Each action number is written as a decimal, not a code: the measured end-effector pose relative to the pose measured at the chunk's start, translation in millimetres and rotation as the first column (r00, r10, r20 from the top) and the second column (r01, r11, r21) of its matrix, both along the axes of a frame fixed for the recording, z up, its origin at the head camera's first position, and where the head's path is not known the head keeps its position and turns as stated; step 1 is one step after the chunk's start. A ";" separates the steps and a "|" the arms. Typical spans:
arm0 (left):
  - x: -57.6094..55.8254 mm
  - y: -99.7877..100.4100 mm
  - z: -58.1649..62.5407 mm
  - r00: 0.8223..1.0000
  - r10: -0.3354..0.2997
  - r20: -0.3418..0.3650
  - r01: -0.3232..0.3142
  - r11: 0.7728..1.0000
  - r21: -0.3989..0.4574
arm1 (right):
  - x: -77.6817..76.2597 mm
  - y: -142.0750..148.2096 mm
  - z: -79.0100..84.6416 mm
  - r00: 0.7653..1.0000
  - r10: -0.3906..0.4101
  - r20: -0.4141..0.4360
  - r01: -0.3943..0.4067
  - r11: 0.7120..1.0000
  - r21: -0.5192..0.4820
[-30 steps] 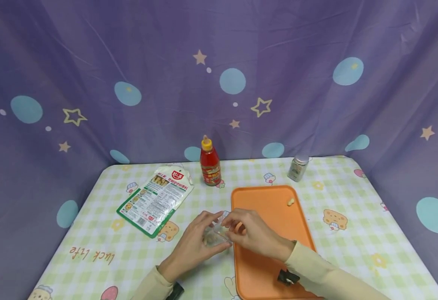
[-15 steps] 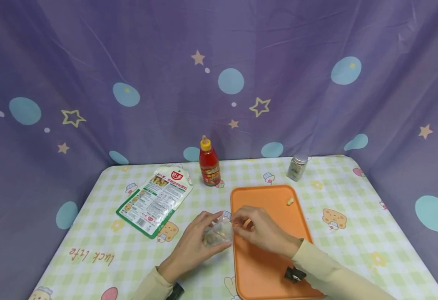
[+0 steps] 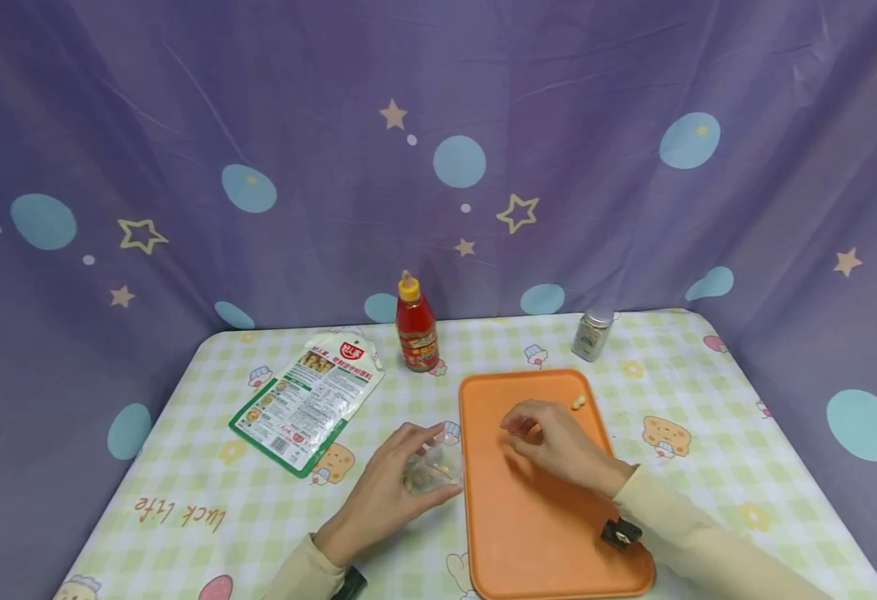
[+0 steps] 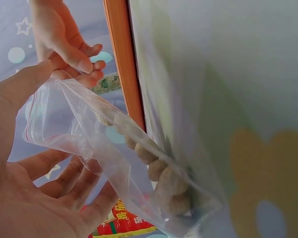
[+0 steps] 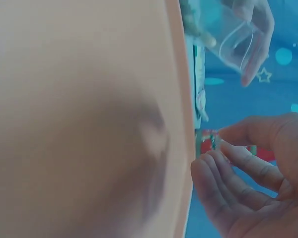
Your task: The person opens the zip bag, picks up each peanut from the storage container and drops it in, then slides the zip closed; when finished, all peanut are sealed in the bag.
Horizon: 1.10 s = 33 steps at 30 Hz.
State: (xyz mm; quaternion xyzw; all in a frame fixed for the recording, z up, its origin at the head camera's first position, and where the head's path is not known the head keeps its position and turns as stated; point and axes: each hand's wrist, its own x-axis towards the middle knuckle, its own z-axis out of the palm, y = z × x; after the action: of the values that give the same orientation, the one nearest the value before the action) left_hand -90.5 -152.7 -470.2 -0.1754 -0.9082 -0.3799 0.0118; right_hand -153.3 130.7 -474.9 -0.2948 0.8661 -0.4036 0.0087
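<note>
My left hand (image 3: 388, 483) curves round a clear zip bag (image 4: 121, 171), thumb on one side of its mouth and fingers on the other. Several round, brown, peanut-like pieces (image 4: 171, 181) lie in the bottom of the bag. Over the orange tray (image 3: 536, 533), my right hand (image 3: 562, 443) hangs loosely curled, apart from the bag. A gap shows between its thumb and fingers in the right wrist view, and I see nothing held there. One peanut (image 3: 578, 402) in its shell lies near the tray's far right corner.
A red sauce bottle (image 3: 417, 333) with a yellow cap stands at the back. Left of it lies a white and green printed pouch (image 3: 307, 400). A small spice jar (image 3: 592, 336) with a silver lid stands at the back right. Behind the checked tablecloth (image 3: 716, 500) hangs a purple curtain (image 3: 596, 108).
My right hand has drawn away from the bag's mouth, moving right over the tray. The left hand has stayed round the bag, whose mouth is now in plainer sight.
</note>
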 end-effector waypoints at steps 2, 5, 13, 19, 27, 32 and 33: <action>0.0 0.2 0.0 1.000 -0.001 0.004 0.001 1.000 0.000 | -1.3 6.0 -1.5 1.000 -0.007 -0.004 0.007 1.000 0.001; -0.3 0.5 -0.2 1.000 -0.005 0.002 0.005 1.000 0.001 | -3.4 15.5 -4.6 1.000 -0.009 -0.003 0.009 1.000 0.001; -1.6 0.4 -0.4 1.000 -0.015 -0.010 0.015 1.000 -0.001 | -11.9 38.8 -9.8 0.999 -0.043 0.004 0.043 0.999 0.028; -2.0 0.5 0.1 1.000 -0.020 -0.010 0.020 1.000 0.000 | -23.1 54.8 -10.5 0.996 -0.090 -0.014 0.091 0.995 0.043; -1.4 0.4 -0.4 1.000 -0.019 -0.012 0.019 1.000 0.011 | -37.7 72.6 -8.4 0.987 -0.159 -0.037 0.162 0.984 0.078; -0.3 -0.1 -0.6 1.000 -0.016 -0.011 0.016 1.000 0.005 | -45.9 78.7 -8.5 0.984 -0.155 -0.085 0.164 0.981 0.105; -0.1 -0.2 -0.5 1.000 -0.014 -0.011 0.015 1.000 0.005 | -47.5 79.9 -8.6 0.984 -0.151 -0.092 0.161 0.980 0.116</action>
State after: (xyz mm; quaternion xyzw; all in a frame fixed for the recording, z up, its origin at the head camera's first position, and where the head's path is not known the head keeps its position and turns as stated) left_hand -90.6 -152.8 -470.7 -0.1840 -0.9058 -0.3813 0.0142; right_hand -200.8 210.6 -483.5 -0.2412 0.9094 -0.3363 -0.0407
